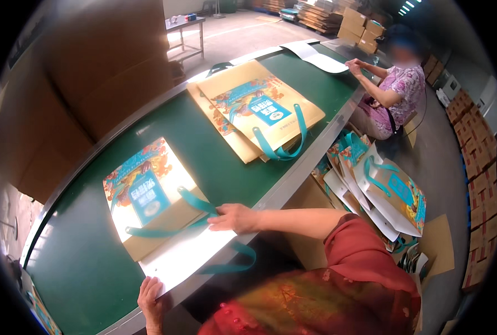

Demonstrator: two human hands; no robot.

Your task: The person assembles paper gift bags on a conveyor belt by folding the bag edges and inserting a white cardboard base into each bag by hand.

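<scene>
A gold paper gift bag (148, 192) with a colourful print and a teal label lies on the green belt table in front of me. Its mouth faces me, and the white inside (184, 254) of one panel shows. One teal ribbon handle (195, 202) loops over the printed side; another teal handle (240, 262) hangs at the near edge. My left hand (150, 296) is closed on the white panel's near left corner. At the right end of the mouth, my right hand (233, 218) has its fingers bent over the panel's edge beside the handle.
Stacked gold bags (265, 111) lie farther along the green belt (231, 181). At the far end a co-worker (393, 92) handles a white sheet (318, 58). Several bags (390, 187) stand in a carton on my right. Tall brown cartons (103, 67) rise beyond the belt at left.
</scene>
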